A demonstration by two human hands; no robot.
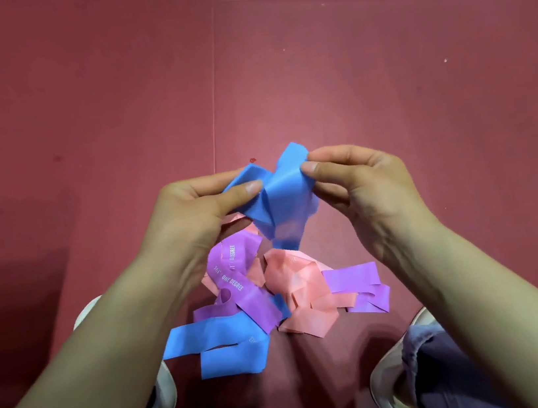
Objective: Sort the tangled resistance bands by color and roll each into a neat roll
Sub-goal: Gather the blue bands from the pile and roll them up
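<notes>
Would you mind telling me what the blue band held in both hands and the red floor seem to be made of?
The thin blue band looks like matte latex or similar rubber sheet: it crumples softly where pinched. The dark red floor looks like matte mat panels, perhaps foam, given its seams.

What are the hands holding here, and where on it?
Both hands pinch one blue band: left hand at its left fold, right hand at its upper right edge.

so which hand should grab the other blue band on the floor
Left, probably: the floor blue band lies at the pile's left, below the left hand; the right hand, also pinching the lifted blue band, is farther.
</notes>
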